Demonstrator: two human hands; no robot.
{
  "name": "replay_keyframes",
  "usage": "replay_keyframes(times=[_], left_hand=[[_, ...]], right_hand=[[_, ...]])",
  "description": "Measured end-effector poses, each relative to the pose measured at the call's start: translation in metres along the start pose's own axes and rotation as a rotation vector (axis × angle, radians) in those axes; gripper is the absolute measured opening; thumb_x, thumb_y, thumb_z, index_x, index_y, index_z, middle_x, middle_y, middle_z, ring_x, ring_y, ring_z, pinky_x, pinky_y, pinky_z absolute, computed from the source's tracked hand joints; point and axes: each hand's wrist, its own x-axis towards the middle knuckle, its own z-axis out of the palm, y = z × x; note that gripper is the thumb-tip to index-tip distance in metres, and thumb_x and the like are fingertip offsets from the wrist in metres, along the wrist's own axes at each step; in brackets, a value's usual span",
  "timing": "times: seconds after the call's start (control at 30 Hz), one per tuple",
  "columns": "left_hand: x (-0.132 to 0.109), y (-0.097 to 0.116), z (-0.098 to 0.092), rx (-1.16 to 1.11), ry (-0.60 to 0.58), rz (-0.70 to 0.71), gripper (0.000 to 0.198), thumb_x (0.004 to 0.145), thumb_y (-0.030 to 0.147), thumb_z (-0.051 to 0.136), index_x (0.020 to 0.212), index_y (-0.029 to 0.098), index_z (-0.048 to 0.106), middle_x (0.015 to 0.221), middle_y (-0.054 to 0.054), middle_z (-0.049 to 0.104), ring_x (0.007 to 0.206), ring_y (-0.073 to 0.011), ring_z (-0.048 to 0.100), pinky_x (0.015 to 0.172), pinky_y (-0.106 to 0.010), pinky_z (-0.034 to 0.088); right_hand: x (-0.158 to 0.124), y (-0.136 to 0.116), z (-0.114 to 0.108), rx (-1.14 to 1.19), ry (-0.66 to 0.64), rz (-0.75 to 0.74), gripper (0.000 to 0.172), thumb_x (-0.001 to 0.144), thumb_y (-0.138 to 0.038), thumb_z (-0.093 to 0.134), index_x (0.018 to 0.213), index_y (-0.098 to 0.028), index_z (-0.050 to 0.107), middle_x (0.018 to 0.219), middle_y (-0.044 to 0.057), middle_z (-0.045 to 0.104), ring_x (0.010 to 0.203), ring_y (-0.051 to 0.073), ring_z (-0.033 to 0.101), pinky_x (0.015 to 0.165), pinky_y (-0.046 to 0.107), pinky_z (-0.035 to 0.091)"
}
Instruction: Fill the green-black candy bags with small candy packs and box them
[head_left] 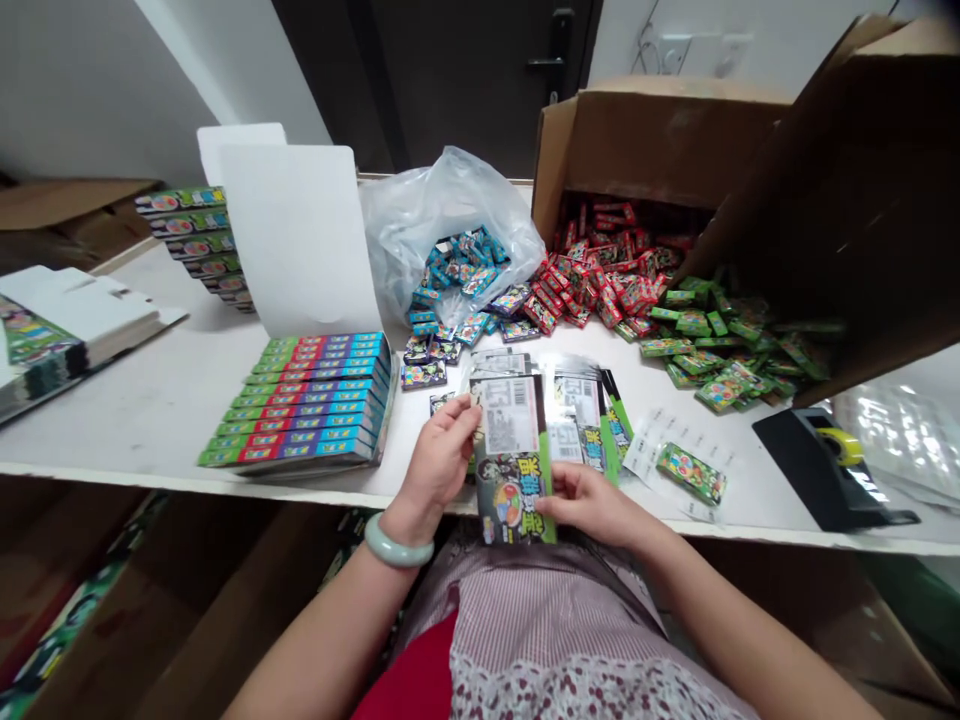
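My left hand [441, 455] grips the left edge of a flat printed packet [510, 490], dark and green with coloured lettering and a pale label on its upper half. My right hand [589, 503] pinches the packet's lower right edge. It is held upright at the table's front edge. Behind it lie more flat packets [577, 405] in overlapping piles. Left of my hands stands a display box [386, 400], its white lid raised, filled with rows of small green, red, purple and blue boxes. A green small box [691, 473] lies on a label sheet [645, 445] to the right.
Loose blue boxes [469, 265] spill from a clear plastic bag [397, 220]. Red boxes [600, 270] and green boxes [739, 340] spread from a cardboard carton [675, 140]. A black tape dispenser [806, 470] sits at right. Stacked filled boxes [199, 245] and flattened cartons [97, 310] are at left.
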Motion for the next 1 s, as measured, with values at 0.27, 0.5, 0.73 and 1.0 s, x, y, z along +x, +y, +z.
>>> replay_keyframes(times=[0.27, 0.5, 0.73, 1.0], left_hand=[[-0.013, -0.018, 0.016, 0.111, -0.090, 0.040, 0.039, 0.076, 0.027, 0.073, 0.112, 0.019, 0.061, 0.093, -0.003, 0.069, 0.087, -0.0145, 0.065, 0.076, -0.023, 0.051], [-0.022, -0.008, 0.006, 0.312, -0.203, 0.052, 0.054, 0.078, 0.022, 0.071, 0.127, 0.029, 0.051, 0.087, 0.001, 0.063, 0.080, -0.0129, 0.063, 0.073, -0.023, 0.052], [-0.027, 0.012, 0.009, 0.539, -0.196, 0.197, 0.019, 0.084, 0.026, 0.064, 0.102, 0.020, 0.066, 0.091, -0.004, 0.068, 0.085, -0.0155, 0.063, 0.074, -0.024, 0.050], [-0.018, 0.022, 0.023, 0.394, -0.168, 0.122, 0.017, 0.076, 0.023, 0.071, 0.093, 0.019, 0.069, 0.086, -0.005, 0.073, 0.078, -0.0153, 0.066, 0.070, -0.026, 0.052]], right_hand=[[-0.026, -0.031, -0.020, -0.221, 0.337, -0.259, 0.058, 0.077, -0.032, 0.070, 0.129, -0.027, 0.043, 0.113, 0.008, 0.064, 0.102, 0.021, 0.062, 0.093, 0.042, 0.050], [-0.019, -0.032, -0.012, -0.304, 0.527, -0.416, 0.045, 0.085, -0.031, 0.061, 0.126, -0.028, 0.044, 0.087, 0.000, 0.061, 0.073, 0.013, 0.061, 0.068, 0.030, 0.052], [-0.028, -0.057, -0.012, -0.569, 0.487, -0.396, 0.011, 0.089, -0.030, 0.054, 0.087, -0.021, 0.061, 0.091, 0.006, 0.063, 0.085, 0.017, 0.059, 0.072, 0.032, 0.050], [-0.019, -0.069, -0.019, -0.369, 0.415, -0.349, 0.022, 0.084, -0.028, 0.062, 0.104, -0.023, 0.058, 0.087, 0.002, 0.060, 0.075, 0.014, 0.058, 0.058, 0.026, 0.050]])
